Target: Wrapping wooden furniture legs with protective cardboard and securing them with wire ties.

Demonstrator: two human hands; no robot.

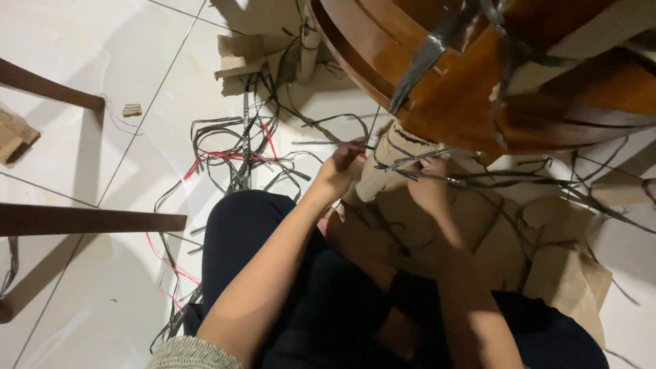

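Both hands work at the brown cardboard-wrapped leg under the round wooden tabletop: left hand pinches a dark plastic strap, right hand grips the cardboard. Many cut black straps litter the white tiled floor; wrapping remains, unpacking seemingly midway.

White tiled floor with thin grout lines running diagonally; strewn at upper centre of the frame with a tangle of black straps and a few red cords; torn cardboard pieces lying at top centre; a small cardboard scrap at upper left; flattened cardboard sheets spread at right.
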